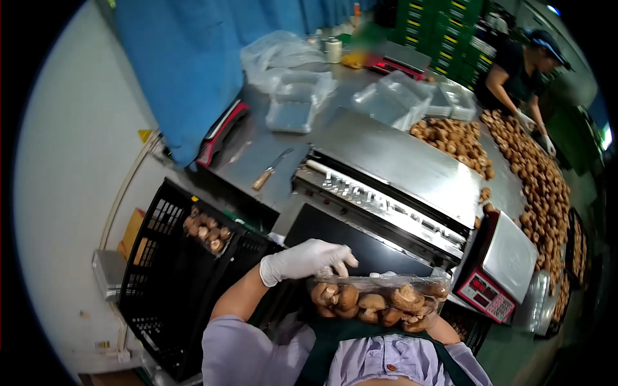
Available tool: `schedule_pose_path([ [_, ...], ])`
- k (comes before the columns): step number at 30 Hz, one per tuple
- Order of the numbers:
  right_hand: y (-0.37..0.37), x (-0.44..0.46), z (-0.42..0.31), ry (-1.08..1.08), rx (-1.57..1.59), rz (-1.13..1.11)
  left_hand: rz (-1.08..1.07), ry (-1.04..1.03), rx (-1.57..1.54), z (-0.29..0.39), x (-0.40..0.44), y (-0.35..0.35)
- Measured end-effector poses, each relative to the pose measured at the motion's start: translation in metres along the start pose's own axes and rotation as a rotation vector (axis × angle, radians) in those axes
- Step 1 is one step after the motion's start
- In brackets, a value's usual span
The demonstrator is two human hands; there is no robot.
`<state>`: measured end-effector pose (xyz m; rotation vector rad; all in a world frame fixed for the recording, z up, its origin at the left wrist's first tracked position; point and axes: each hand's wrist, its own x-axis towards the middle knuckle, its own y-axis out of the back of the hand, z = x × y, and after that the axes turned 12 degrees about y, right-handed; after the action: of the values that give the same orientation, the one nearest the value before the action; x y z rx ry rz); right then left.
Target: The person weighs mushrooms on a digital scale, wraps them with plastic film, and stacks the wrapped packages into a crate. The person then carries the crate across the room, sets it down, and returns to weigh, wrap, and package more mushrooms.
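In front of my chest is a clear plastic tray of brown mushrooms [373,305], tilted toward me, with shiny film over it. My left hand [308,259], in a white glove, is at the tray's upper left corner. Its fingers are bent and closed on crumpled plastic film [324,273]. My right hand [385,275] supports the tray from behind; mostly hidden, it shows only white glove tips above the far edge. Beyond the tray lies the black plate of a metal wrapping machine [386,202], with a roller along its front.
A black crate [145,257] at left holds another mushroom pack [207,233]. On the steel table are a wooden-handled knife [271,170], empty trays [299,103] and a mushroom pile [454,145]. A red-and-white scale [496,267] stands right. A co-worker [524,80] handles mushrooms at far right.
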<state>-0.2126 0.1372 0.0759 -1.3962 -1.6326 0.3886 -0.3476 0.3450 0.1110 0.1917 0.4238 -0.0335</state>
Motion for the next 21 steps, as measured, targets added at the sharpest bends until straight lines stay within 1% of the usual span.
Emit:
schedule_pose_path([
  [1,0.005,-0.005,0.004,-0.038,-0.046,0.041,0.04,-0.325,0.316,0.003,-0.004,-0.003],
  [3,0.019,-0.011,0.014,-0.118,-0.173,0.14,0.167,-0.09,0.572,0.059,-0.036,-0.033],
  [5,0.043,-0.02,0.025,-0.2,-0.339,0.264,0.507,-0.136,0.705,0.05,-0.038,-0.062],
  [6,0.056,-0.026,0.032,-0.238,-0.439,0.323,0.56,-0.181,0.63,0.032,-0.034,-0.063],
  [7,0.069,-0.031,0.04,-0.269,-0.542,0.371,0.532,-0.087,0.636,0.023,-0.036,-0.055],
  [8,0.087,-0.04,0.049,-0.293,-0.656,0.392,0.583,-0.057,0.56,0.005,-0.039,-0.048],
  [9,0.114,-0.054,0.061,-0.313,-0.796,0.396,0.626,-0.031,0.485,-0.01,-0.047,-0.041],
  [10,0.161,-0.092,0.084,-0.348,-1.001,0.343,0.7,0.01,0.324,-0.002,-0.065,-0.033],
  [11,0.113,-0.044,0.082,-0.368,-1.159,0.301,0.822,-0.008,0.173,-0.025,-0.074,-0.022],
  [12,0.065,-0.002,0.056,-0.275,-0.763,0.557,0.933,-0.007,-0.04,-0.051,-0.092,-0.012],
  [13,0.069,0.001,0.061,-0.286,-0.822,0.527,1.103,0.186,0.459,-0.066,-0.116,0.01],
  [14,0.07,0.001,0.065,-0.277,-0.892,0.543,1.304,0.224,-0.032,-0.084,-0.138,0.02],
  [15,0.072,-0.002,0.069,-0.267,-0.962,0.558,1.503,0.334,-0.315,-0.087,-0.159,0.035],
  [16,0.073,-0.003,0.072,-0.274,-0.959,0.553,1.595,0.259,-0.458,-0.121,-0.187,0.048],
  [17,0.074,-0.006,0.074,-0.257,-1.045,0.524,1.682,0.183,-0.602,-0.167,-0.211,0.062],
  [18,0.076,-0.007,0.077,-0.235,-1.13,0.496,1.775,0.164,-0.778,-0.19,-0.227,0.069],
  [19,0.076,-0.007,0.078,-0.239,-1.126,0.497,1.86,0.14,-0.957,-0.216,-0.242,0.076],
  [20,0.076,-0.007,0.077,-0.229,-1.17,0.472,1.799,0.103,-1.117,-0.273,-0.265,0.081],
  [21,0.076,-0.007,0.076,-0.22,-1.216,0.446,1.783,0.158,-1.16,-0.29,-0.274,0.078],
])
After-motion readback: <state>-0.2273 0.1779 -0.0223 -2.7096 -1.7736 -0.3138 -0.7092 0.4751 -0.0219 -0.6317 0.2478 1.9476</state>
